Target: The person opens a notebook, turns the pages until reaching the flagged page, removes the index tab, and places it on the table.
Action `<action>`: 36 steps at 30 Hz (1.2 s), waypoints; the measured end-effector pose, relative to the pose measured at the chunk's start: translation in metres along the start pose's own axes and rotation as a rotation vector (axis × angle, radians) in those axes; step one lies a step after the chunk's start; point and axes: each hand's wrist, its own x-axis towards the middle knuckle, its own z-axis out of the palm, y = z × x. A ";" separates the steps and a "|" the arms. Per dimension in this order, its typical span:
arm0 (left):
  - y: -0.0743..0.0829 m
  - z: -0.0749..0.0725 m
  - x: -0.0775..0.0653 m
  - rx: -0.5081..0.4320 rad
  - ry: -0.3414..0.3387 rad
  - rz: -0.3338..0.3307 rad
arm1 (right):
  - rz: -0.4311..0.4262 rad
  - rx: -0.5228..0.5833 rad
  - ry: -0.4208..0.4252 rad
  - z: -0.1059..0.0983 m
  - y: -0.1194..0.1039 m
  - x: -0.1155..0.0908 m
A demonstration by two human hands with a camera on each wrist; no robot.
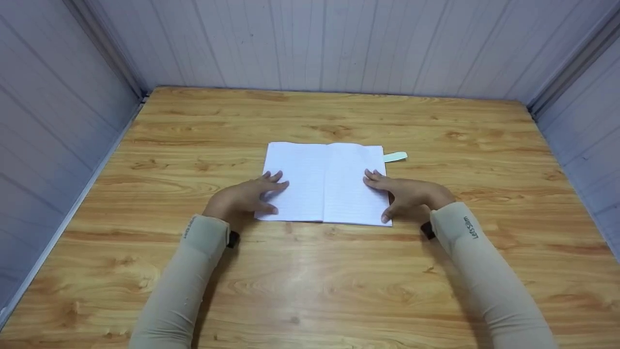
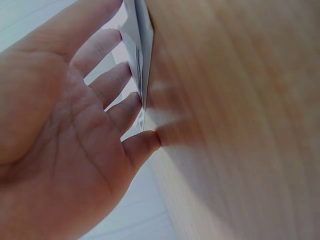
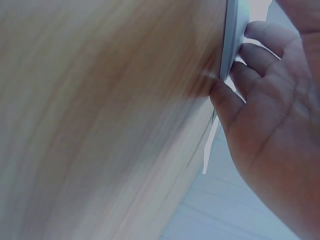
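Observation:
An open notebook with faintly ruled white pages lies flat on the wooden table. My left hand rests on the outer side of its left page, fingers spread. On the right page's outer edge, my right hand presses down with spread fingers, its thumb near the lower corner. A pale green strip sticks out past the right edge, above the right hand. In the left wrist view, fingertips of the left hand touch the page edges. The right wrist view has the right hand against the notebook's edge.
The wood-grain table surrounds the notebook on all sides. White panelled walls stand behind it, at the left and at the right. Both forearms wear beige sleeves, with a dark wrist camera below the left cuff.

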 end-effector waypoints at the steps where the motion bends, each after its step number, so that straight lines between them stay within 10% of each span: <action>1: 0.000 0.000 0.000 -0.007 0.001 0.000 | 0.003 0.003 -0.001 0.000 0.000 0.000; 36: -0.003 0.001 0.000 -0.007 0.002 0.008 | -0.001 0.010 -0.005 0.000 0.000 0.000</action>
